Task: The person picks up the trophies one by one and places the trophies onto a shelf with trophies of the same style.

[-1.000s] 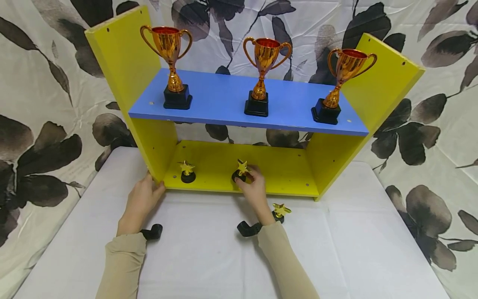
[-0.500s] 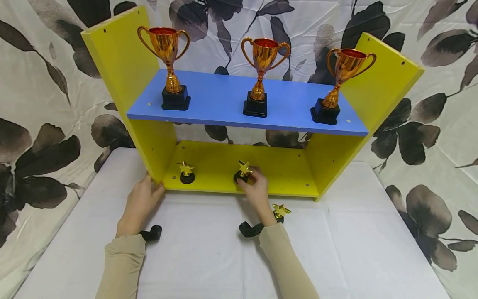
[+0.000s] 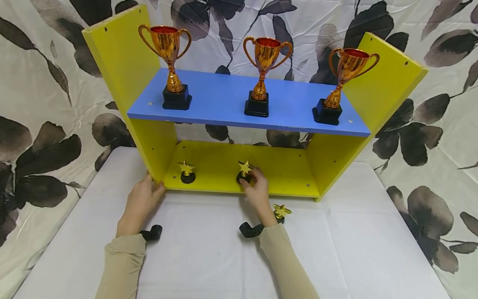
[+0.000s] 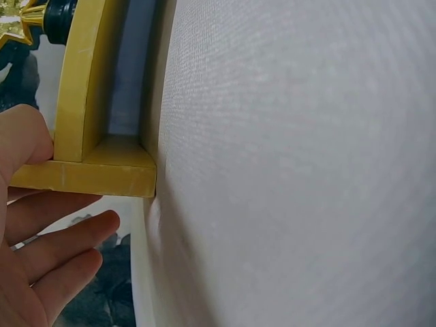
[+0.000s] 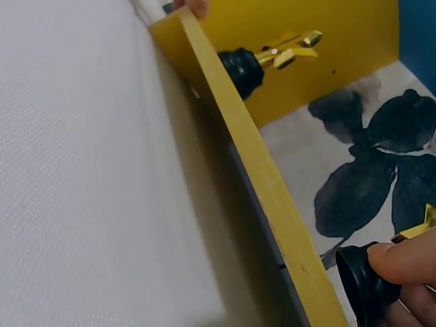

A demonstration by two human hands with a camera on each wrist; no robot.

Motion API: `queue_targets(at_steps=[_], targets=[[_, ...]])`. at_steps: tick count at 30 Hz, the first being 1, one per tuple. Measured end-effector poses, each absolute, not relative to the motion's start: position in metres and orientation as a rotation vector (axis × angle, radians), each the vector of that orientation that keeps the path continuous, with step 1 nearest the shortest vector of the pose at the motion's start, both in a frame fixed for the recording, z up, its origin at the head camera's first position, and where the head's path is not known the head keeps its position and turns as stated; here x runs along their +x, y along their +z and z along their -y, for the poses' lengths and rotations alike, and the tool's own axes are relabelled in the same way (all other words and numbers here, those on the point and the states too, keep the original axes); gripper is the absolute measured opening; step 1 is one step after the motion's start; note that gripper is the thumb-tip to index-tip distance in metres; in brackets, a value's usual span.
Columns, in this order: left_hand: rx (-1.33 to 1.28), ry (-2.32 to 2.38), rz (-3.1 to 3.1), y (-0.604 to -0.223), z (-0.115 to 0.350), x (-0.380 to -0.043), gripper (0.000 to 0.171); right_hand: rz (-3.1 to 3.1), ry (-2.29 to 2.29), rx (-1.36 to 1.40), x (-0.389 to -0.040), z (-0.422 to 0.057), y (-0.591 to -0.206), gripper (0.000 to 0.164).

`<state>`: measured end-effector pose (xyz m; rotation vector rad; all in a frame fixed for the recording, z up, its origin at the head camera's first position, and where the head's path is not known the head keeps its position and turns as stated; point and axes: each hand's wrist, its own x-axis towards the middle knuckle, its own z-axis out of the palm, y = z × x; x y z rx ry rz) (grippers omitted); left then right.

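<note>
My right hand [image 3: 257, 189] pinches the black round base of a small gold star trophy [image 3: 245, 167] over the front of the yellow bottom board [image 3: 216, 160]. In the right wrist view the thumb lies on that black base [image 5: 357, 276], whose underside faces the camera close to the board's edge. At the lower left corner of the shelf unit, my left hand [image 3: 140, 201] grips the yellow side panel [image 4: 112, 176], thumb inside and fingers outside. Another star trophy [image 3: 187, 171] stands upright on the board's left part. A third star trophy [image 3: 281, 211] is on the table, partly behind the right wrist.
Three orange-gold cup trophies, left [image 3: 173, 89], middle [image 3: 258, 97] and right [image 3: 330, 106], stand on the blue upper shelf [image 3: 216, 91]. The unit rests on a white-covered table [image 3: 201, 253]. A floral cloth [image 3: 418, 137] hangs behind.
My right hand has shifted slightly right along the board with the star trophy in its fingers. The left hand keeps its grip on the side panel.
</note>
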<state>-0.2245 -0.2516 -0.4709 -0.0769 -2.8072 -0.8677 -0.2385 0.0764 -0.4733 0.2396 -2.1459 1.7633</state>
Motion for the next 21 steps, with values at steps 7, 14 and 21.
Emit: queue_targets(at_steps=[7,14,21], targets=[[-0.084,-0.859,2.810,-0.4708,0.2515,-0.2253,0.036,2.212,1.734,0.199,-0.2388,-0.0784,-0.4790,0.027],[-0.083,-0.845,2.811,-0.4711,0.2513,-0.2247,0.036,2.277,1.716,0.181,-0.2380,-0.0794,-0.4794,0.030],[-0.083,-0.846,2.808,-0.4714,0.2519,-0.2254,0.035,2.316,1.714,0.141,-0.2406,-0.0813,-0.4785,0.041]])
